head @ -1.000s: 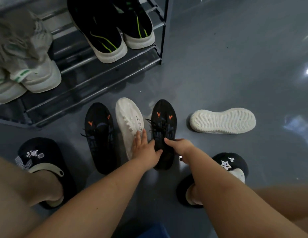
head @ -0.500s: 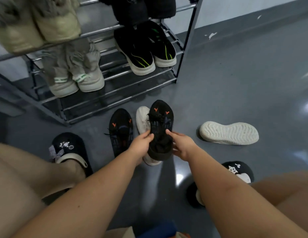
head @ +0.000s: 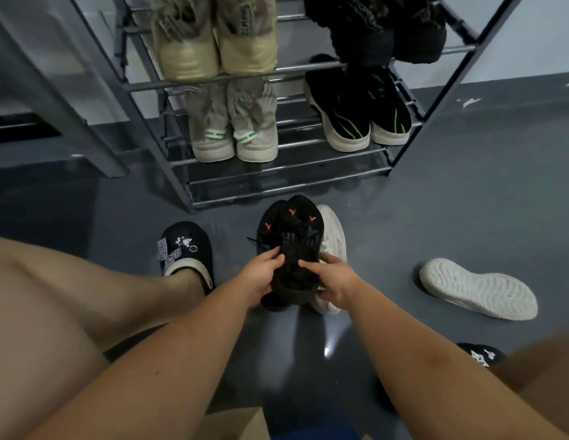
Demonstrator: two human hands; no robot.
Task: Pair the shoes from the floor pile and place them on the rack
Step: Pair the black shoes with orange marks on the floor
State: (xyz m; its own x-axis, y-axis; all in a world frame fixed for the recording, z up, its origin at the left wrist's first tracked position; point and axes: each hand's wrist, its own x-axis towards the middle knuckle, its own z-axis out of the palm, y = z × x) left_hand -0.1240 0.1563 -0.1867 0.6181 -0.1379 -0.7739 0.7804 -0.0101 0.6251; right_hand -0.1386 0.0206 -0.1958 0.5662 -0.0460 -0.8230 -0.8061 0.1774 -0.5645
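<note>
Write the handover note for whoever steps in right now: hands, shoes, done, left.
Left hand and right hand both grip the black orange-marked sneaker, lifted above the floor.
Its mate lies on the floor behind it, mostly hidden.
One white sneaker lies just right of it; the other white sneaker lies sole-up further right.
Done: four pairs sit on the shoe rack.
Left: rack the black pair, then the white pair; the lowest shelf shows room.

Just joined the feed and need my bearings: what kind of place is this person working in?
Probably a home entryway or storage corner, though that is a guess. A metal shoe rack stands against a pale wall on a smooth grey floor, and loose shoes lie about, such as a white shoe turned sole-up.
</note>
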